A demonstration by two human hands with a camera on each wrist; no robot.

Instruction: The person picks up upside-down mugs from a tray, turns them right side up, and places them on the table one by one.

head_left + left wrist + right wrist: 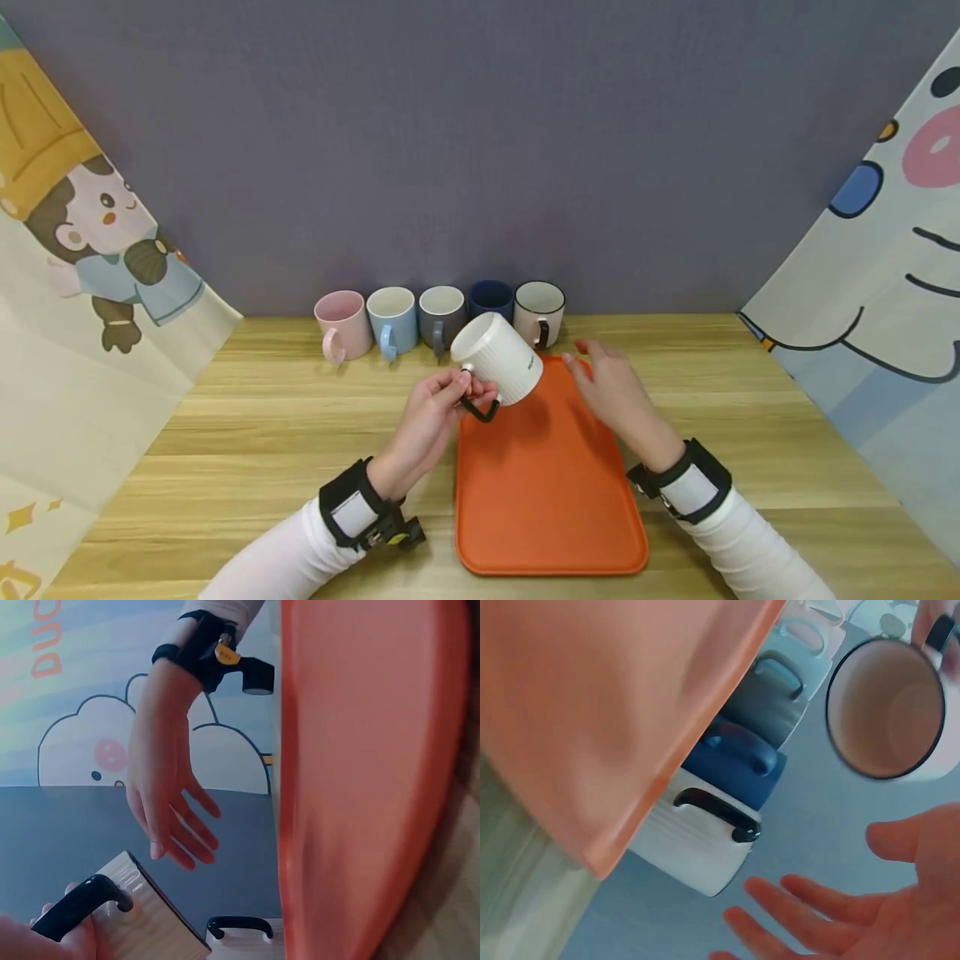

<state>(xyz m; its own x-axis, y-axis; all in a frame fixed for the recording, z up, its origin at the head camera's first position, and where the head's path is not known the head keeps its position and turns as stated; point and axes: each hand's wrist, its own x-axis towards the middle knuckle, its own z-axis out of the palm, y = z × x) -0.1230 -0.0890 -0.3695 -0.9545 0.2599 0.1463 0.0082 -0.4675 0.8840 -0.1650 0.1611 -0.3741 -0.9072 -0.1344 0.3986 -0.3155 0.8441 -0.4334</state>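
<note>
My left hand [438, 408] pinches the black handle of a white ribbed mug [501, 360], which is tilted above the far end of an orange tray [551, 500]. In the right wrist view the mug's dark rim and hollow inside [889, 712] face the camera. My right hand [611, 387] is beside the tray's far right corner, fingers spread and nothing in them. Its loosely extended fingers [202, 829] also show in the left wrist view. Behind the raised mug, a white mug with a black rim and black handle [540, 312] stands upright.
To the left along the grey back wall [480, 150] stand a pink mug [345, 325], a light blue mug [393, 321], a dark grey mug [442, 317] and a navy mug [491, 293]. The wooden table [300, 467] lies between printed side panels.
</note>
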